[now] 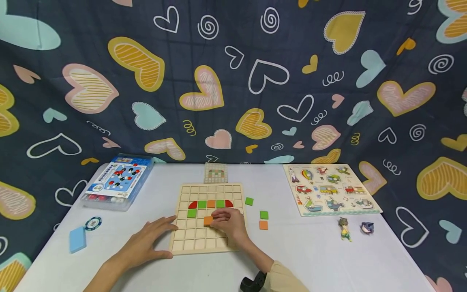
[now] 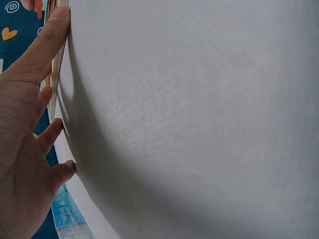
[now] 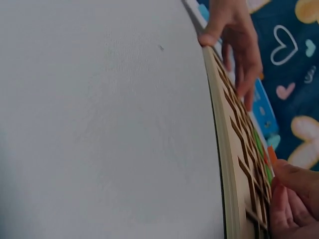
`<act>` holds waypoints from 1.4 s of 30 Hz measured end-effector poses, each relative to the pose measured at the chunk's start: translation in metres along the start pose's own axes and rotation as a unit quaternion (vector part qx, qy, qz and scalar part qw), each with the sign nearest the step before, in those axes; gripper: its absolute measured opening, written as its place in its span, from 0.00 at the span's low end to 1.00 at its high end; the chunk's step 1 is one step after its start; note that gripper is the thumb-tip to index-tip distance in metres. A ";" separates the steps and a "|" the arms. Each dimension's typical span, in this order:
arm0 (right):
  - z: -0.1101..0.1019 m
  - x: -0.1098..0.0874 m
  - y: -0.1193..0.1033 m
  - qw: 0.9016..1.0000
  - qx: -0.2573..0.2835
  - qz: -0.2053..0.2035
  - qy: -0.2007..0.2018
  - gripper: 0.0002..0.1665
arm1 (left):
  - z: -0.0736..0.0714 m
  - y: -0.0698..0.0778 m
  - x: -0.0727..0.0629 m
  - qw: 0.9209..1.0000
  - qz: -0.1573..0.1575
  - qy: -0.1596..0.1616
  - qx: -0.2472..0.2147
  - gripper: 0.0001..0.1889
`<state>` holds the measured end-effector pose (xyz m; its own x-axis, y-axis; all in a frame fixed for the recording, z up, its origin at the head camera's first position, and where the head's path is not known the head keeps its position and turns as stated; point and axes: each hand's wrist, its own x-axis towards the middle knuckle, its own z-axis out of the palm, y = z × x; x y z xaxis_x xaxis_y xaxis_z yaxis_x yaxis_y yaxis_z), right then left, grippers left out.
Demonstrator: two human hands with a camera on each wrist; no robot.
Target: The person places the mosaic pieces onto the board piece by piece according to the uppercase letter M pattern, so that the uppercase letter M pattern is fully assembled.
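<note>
A wooden grid board [image 1: 189, 245] lies mid-table. One row of it holds red rounded pieces at both ends, with green, orange and green squares between. A green square tile [image 1: 191, 213] sits below that row's left part. My right hand [image 1: 233, 225] pinches an orange square tile [image 1: 208, 221] between thumb and fingers over the middle of the board; the right wrist view shows this tile [image 3: 271, 155] raised above the grid. My left hand [image 1: 147, 240] spreads along the board's left edge, thumb near the front corner and fingers extended, as its wrist view also shows.
Right of the board lie two loose green tiles [image 1: 249, 201] and an orange one [image 1: 263, 225]. Behind it is a pattern card [image 1: 216, 178]. A boxed kit [image 1: 120, 182], blue block [image 1: 77, 239] and round chip [image 1: 93, 223] are left; a picture puzzle [image 1: 303, 205] and two small figures [image 1: 344, 229] right.
</note>
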<state>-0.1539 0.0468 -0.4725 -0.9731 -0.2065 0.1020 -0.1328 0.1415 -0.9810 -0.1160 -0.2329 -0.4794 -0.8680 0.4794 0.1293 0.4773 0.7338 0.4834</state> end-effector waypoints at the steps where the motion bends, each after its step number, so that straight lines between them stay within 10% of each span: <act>1: 0.003 0.001 0.000 1.000 0.002 -0.004 -0.002 0.15 | 0.000 0.000 0.000 1.000 0.000 0.001 0.000 0.35; 42: 0.035 0.017 0.011 0.992 -0.086 -0.082 -0.052 0.14 | 0.000 -0.001 -0.001 1.000 -0.002 0.001 -0.004 0.35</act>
<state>-0.1650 0.0113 -0.4869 -0.9121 -0.3380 0.2321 -0.3270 0.2579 -0.9092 -0.1151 -0.2339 -0.4802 -0.8698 0.4761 0.1294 0.4735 0.7320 0.4899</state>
